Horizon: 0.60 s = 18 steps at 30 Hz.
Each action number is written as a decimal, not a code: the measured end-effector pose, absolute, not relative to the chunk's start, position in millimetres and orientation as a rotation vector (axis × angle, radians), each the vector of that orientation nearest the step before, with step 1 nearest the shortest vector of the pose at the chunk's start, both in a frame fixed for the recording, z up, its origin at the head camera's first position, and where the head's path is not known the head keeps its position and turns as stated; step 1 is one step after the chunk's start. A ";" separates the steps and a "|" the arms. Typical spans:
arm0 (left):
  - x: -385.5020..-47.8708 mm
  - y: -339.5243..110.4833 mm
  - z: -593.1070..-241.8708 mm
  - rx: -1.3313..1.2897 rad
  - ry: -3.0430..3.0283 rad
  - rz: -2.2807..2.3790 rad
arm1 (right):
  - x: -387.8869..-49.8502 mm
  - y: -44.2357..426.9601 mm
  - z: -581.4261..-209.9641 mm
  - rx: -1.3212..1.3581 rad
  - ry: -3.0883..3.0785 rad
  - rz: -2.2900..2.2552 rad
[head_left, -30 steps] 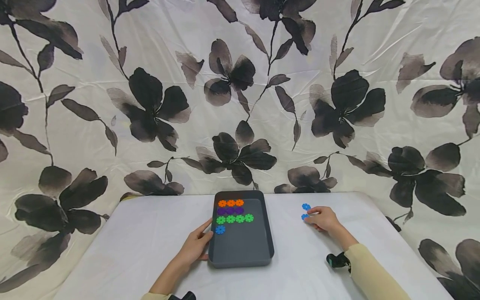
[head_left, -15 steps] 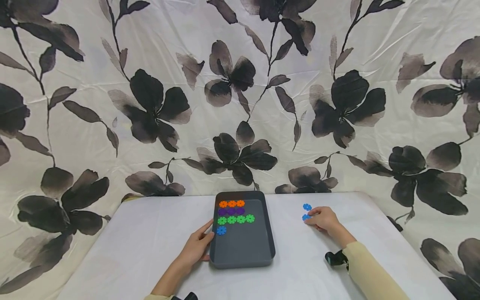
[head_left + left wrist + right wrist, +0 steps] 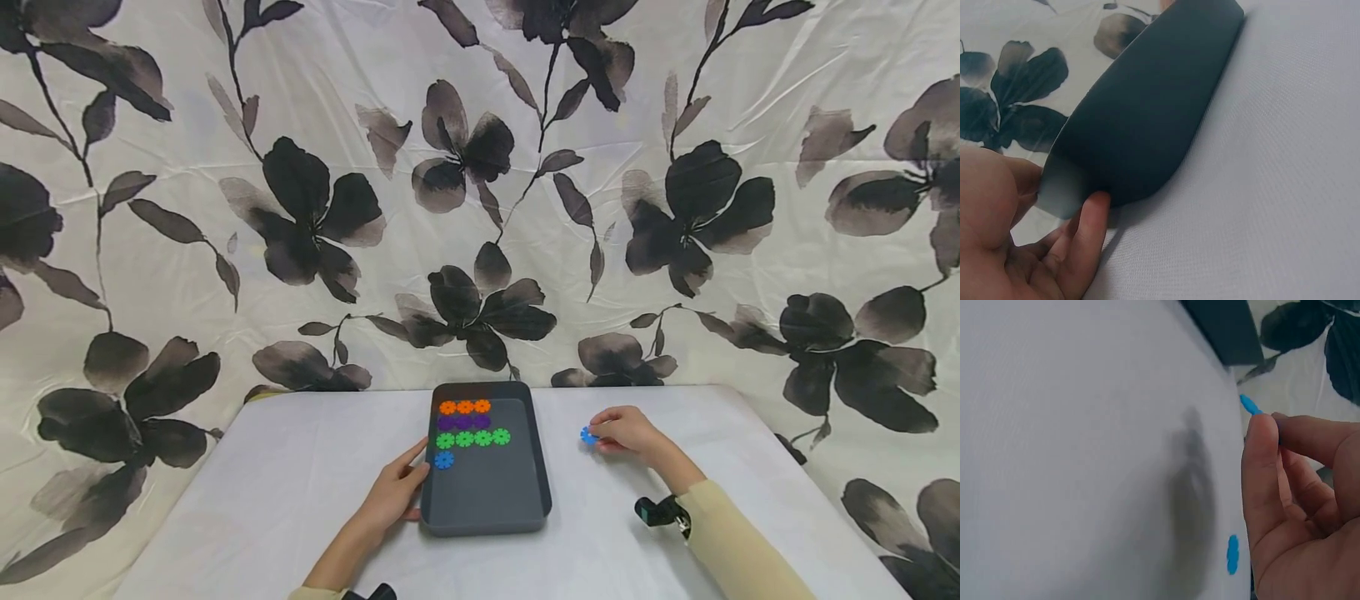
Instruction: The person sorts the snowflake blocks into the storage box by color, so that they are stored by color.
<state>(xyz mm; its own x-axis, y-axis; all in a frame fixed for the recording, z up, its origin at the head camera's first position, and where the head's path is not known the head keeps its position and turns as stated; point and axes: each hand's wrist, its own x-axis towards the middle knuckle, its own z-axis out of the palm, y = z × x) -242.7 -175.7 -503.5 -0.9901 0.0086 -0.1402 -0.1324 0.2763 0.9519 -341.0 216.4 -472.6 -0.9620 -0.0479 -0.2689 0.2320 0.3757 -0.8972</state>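
In the head view my right hand pinches a blue notched plastic disc between thumb and fingertips, right of the tray. The right wrist view has this blue disc nearly edge-on, raised over the cloth. A second blue disc lies on the cloth below the hand; the hand hides it in the head view. My left hand holds the left side of the dark grey tray, thumb at its rim. Up close, its fingers touch the tray's outer wall.
Inside the tray are rows of notched discs: orange, purple, green and a single blue disc at left. A white cloth covers the table. Behind it hangs a flower-printed curtain.
My right hand has picked up a blue disc from the cloth and moved left with it towards the tray. The left hand has stayed at the tray's side.
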 end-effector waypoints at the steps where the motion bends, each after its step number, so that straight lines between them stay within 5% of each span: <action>1: -242.5 -175.8 -503.5 -0.116 2.418 1.817 | -340.8 212.2 -469.3 0.139 2.365 -1.631; 18: -243.8 -175.1 -506.2 -0.130 2.425 1.819 | -328.8 142.5 -428.9 -0.183 2.290 -1.628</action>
<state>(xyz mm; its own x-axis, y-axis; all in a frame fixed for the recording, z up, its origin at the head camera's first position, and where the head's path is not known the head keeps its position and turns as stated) -243.8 -175.1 -506.2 -0.9905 -0.0040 -0.1371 -0.1328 0.2794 0.9510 -328.8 142.5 -428.9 -0.9390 -0.2883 -0.1873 0.0821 0.3410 -0.9365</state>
